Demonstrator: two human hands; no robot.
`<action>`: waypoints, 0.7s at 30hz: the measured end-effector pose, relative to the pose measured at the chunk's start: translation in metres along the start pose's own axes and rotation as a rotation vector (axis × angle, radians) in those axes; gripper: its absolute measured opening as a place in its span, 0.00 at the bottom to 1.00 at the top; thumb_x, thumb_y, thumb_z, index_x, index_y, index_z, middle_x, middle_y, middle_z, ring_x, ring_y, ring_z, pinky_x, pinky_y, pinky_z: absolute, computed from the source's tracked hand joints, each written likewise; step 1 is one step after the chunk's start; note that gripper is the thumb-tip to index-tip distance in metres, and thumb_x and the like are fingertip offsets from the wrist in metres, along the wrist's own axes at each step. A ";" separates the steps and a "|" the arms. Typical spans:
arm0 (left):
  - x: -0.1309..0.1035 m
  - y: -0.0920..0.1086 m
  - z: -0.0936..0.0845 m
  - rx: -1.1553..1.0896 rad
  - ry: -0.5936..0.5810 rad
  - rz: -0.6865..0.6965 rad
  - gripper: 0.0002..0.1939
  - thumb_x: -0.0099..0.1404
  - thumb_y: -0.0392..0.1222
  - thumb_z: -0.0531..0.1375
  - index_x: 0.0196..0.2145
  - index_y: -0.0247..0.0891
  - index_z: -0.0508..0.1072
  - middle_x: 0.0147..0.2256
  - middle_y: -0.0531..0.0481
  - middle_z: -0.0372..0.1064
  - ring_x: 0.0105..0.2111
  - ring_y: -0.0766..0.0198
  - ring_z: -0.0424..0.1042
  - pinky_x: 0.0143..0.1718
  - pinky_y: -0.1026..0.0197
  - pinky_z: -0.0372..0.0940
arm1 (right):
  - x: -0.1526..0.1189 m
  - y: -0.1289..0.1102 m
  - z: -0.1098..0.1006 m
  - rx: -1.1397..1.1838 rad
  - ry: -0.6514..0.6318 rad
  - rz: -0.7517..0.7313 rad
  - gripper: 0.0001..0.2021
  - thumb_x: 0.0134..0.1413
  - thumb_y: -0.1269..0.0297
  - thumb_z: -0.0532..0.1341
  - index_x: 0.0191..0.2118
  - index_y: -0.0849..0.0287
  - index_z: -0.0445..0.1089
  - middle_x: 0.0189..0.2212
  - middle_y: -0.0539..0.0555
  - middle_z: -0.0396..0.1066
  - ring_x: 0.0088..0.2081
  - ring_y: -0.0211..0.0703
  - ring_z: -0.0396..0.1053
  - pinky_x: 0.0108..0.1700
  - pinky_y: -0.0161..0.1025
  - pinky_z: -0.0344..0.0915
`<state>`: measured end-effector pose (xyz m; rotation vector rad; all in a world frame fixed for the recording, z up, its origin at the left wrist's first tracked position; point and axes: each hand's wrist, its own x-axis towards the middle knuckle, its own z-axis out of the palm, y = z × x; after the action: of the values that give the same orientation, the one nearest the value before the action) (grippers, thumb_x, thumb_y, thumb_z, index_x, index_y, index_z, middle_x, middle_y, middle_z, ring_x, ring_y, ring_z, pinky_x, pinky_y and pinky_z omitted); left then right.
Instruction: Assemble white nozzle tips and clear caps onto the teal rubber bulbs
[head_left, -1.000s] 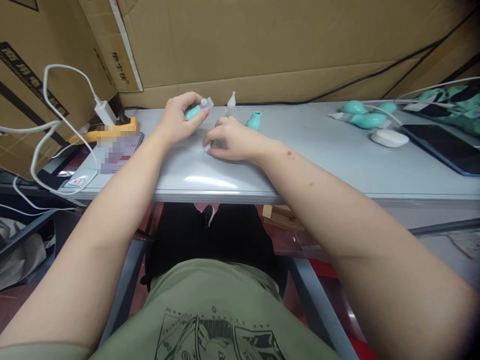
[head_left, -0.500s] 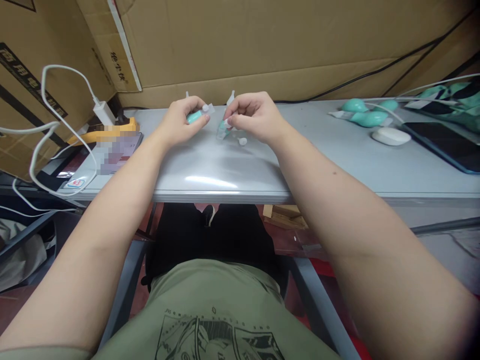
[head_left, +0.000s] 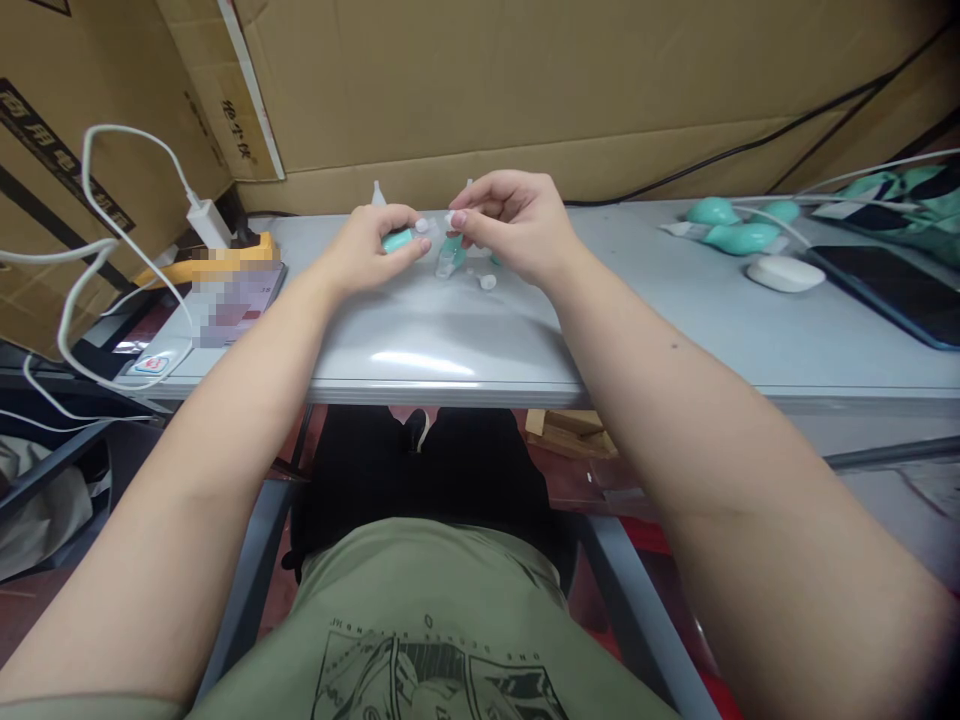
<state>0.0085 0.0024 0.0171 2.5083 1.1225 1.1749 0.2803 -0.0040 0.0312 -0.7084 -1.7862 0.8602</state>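
My left hand [head_left: 371, 240] is closed around a small teal squeeze bottle [head_left: 397, 240] with a clear neck pointing right, above the grey table. Thumb and index finger of my right hand [head_left: 517, 220] pinch a small white cap [head_left: 451, 218] just right of that neck, apart from it. Below my right fingertips, a clear and teal piece [head_left: 448, 258] is on the table. Near it lies a small white cap [head_left: 487, 283]. Pale nozzle tips [head_left: 378, 192] stick up behind my hands; what they belong to is mostly hidden.
Teal bulb-shaped bottles [head_left: 739, 237], a white oval case [head_left: 785, 273] and a dark phone [head_left: 892, 290] lie at the right. White cables, a charger [head_left: 208, 224], a yellow object [head_left: 259, 252] and a blurred phone [head_left: 244, 300] are at the left. Cardboard [head_left: 525, 90] stands behind the table.
My right hand has risen slightly, lifting the small white cap from the clear and teal piece toward the left bottle's neck. My left hand has shifted slightly right with its bottle.
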 end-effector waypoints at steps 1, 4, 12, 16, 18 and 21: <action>0.000 0.001 0.000 -0.002 0.001 0.003 0.17 0.78 0.58 0.71 0.45 0.41 0.87 0.37 0.45 0.83 0.37 0.52 0.78 0.45 0.49 0.74 | 0.000 0.001 0.000 -0.005 -0.002 0.004 0.24 0.51 0.37 0.90 0.40 0.41 0.83 0.37 0.56 0.85 0.43 0.62 0.76 0.57 0.68 0.76; 0.000 0.002 0.001 -0.007 -0.010 0.011 0.16 0.77 0.56 0.70 0.44 0.41 0.87 0.36 0.46 0.82 0.37 0.52 0.77 0.44 0.49 0.72 | 0.000 0.001 -0.001 -0.011 -0.012 0.004 0.25 0.50 0.35 0.90 0.42 0.39 0.85 0.37 0.55 0.85 0.43 0.63 0.75 0.58 0.70 0.75; 0.000 0.000 0.003 -0.032 -0.025 0.011 0.17 0.78 0.58 0.71 0.44 0.42 0.88 0.36 0.46 0.81 0.38 0.51 0.79 0.46 0.49 0.72 | -0.002 -0.002 0.003 -0.032 -0.012 -0.008 0.22 0.51 0.39 0.91 0.40 0.41 0.86 0.35 0.56 0.83 0.47 0.69 0.80 0.61 0.71 0.77; 0.000 0.001 0.002 -0.032 -0.017 0.012 0.18 0.78 0.60 0.71 0.42 0.42 0.87 0.35 0.47 0.80 0.37 0.52 0.78 0.46 0.49 0.72 | -0.002 -0.003 0.004 -0.021 -0.007 0.006 0.22 0.49 0.42 0.92 0.41 0.40 0.86 0.35 0.55 0.83 0.47 0.69 0.79 0.61 0.71 0.77; 0.000 0.002 0.002 -0.035 -0.021 0.016 0.18 0.79 0.60 0.71 0.43 0.42 0.86 0.36 0.46 0.81 0.39 0.51 0.79 0.47 0.49 0.73 | -0.003 -0.004 0.004 -0.013 0.002 0.008 0.21 0.50 0.43 0.92 0.41 0.41 0.86 0.35 0.55 0.83 0.47 0.69 0.79 0.61 0.71 0.77; 0.000 0.003 0.001 -0.041 -0.027 0.022 0.17 0.79 0.58 0.70 0.44 0.42 0.87 0.38 0.45 0.83 0.40 0.49 0.80 0.48 0.49 0.74 | -0.004 -0.004 0.003 0.004 -0.008 0.002 0.21 0.52 0.43 0.91 0.43 0.43 0.87 0.36 0.56 0.84 0.49 0.68 0.79 0.64 0.71 0.75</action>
<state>0.0109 0.0004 0.0179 2.5047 1.0563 1.1535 0.2790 -0.0103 0.0312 -0.7053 -1.7909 0.8693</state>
